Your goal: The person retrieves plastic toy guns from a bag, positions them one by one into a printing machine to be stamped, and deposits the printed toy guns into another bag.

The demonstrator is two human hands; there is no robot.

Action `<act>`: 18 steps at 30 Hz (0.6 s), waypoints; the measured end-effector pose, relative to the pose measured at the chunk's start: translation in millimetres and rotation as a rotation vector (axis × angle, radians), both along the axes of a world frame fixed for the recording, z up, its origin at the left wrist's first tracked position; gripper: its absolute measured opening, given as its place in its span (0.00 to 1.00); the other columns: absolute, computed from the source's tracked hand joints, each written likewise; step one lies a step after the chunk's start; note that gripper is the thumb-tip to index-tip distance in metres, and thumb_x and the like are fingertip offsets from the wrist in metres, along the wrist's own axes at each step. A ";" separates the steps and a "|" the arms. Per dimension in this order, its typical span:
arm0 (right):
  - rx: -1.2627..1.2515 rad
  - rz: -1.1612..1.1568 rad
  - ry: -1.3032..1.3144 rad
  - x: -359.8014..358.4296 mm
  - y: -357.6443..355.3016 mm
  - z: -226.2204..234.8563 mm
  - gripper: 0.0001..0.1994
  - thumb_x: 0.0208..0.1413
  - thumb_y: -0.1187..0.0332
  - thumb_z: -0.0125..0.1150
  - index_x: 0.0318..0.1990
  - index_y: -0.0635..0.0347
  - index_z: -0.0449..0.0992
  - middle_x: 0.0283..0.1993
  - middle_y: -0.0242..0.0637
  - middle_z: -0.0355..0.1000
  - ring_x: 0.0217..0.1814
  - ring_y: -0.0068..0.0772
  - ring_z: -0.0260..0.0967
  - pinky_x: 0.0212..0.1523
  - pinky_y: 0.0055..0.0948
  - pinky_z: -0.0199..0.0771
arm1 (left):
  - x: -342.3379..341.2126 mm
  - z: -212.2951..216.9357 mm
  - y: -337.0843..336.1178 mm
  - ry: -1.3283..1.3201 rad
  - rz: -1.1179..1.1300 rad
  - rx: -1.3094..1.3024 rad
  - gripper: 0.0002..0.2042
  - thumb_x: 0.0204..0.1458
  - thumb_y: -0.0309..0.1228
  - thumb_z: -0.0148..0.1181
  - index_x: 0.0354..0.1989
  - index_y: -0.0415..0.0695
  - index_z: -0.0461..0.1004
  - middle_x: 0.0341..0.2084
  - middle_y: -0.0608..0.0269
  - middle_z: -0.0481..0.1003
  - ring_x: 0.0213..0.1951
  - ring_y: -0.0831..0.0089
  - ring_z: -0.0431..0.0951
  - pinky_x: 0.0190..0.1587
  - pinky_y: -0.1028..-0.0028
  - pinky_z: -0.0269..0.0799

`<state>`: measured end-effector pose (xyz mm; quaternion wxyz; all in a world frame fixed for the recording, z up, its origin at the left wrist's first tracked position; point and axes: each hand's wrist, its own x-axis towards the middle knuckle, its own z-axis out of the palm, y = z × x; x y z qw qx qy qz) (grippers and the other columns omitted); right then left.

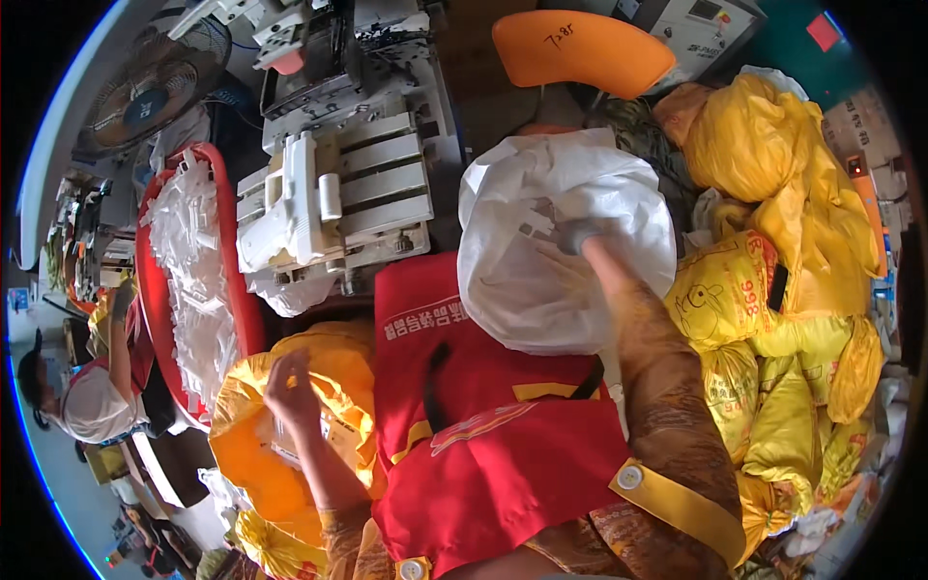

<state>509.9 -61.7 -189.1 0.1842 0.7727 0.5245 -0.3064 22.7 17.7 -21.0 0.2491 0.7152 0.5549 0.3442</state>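
My right hand [585,235], in a grey glove, reaches into a white woven bag [493,280] in front of me. Motion smears its fingers. Small greyish pieces [538,230] show inside the bag beside it. Above an open yellow bag [242,425] at the left, my left hand [293,387] is raised with its fingers curled together; anything between them is too small to make out. Pale parts [333,435] lie in that yellow bag. A white pistol-shaped plastic piece [300,208] rests on a slatted machine fixture [387,184] beyond my left hand.
A red tub [251,309] full of clear plastic parts stands at the left. Stuffed yellow bags [764,251] pile up at the right. An orange chair back [580,53] and a fan [145,106] are farther off. Another person [101,396] works at far left. A red apron [503,483] covers my lap.
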 end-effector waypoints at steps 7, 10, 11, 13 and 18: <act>0.071 -0.264 -0.037 -6.7 -43.0 -75.6 0.15 0.52 0.61 0.51 0.43 0.56 0.76 0.49 0.47 0.72 0.51 0.39 0.71 0.52 0.35 0.70 | 85.6 18.9 -15.6 0.069 -0.324 0.096 0.04 0.44 0.19 0.58 0.28 0.39 0.77 0.25 0.58 0.77 0.30 0.63 0.77 0.36 0.70 0.71; 0.308 0.005 -0.266 -12.6 -33.8 -37.0 0.11 0.48 0.67 0.52 0.37 0.56 0.77 0.41 0.42 0.75 0.43 0.42 0.74 0.44 0.38 0.73 | 96.9 16.5 -18.8 0.064 -0.340 0.061 0.03 0.43 0.20 0.59 0.27 0.39 0.77 0.25 0.58 0.77 0.29 0.62 0.77 0.36 0.71 0.71; 0.382 0.002 -0.212 -7.9 -31.3 -16.5 0.13 0.48 0.67 0.51 0.40 0.54 0.77 0.39 0.42 0.75 0.42 0.41 0.73 0.42 0.40 0.72 | 100.0 14.4 -20.1 0.056 -0.356 0.022 0.03 0.43 0.20 0.59 0.27 0.39 0.77 0.24 0.57 0.77 0.29 0.62 0.77 0.35 0.71 0.71; 0.590 -0.086 -0.121 2.9 -35.4 31.4 0.14 0.50 0.68 0.50 0.44 0.57 0.75 0.32 0.42 0.74 0.36 0.36 0.74 0.38 0.36 0.72 | 108.3 9.9 -23.6 0.040 -0.404 -0.001 0.03 0.44 0.21 0.59 0.28 0.38 0.77 0.24 0.56 0.76 0.29 0.63 0.77 0.36 0.71 0.71; 0.963 -0.705 1.192 -22.7 -71.5 129.0 0.17 0.55 0.72 0.49 0.53 0.63 0.69 0.38 0.30 0.71 0.39 0.17 0.67 0.40 0.19 0.69 | 147.9 -1.3 -43.9 -0.343 -0.484 -0.488 0.08 0.50 0.23 0.58 0.39 0.36 0.75 0.33 0.55 0.76 0.36 0.71 0.76 0.41 0.74 0.71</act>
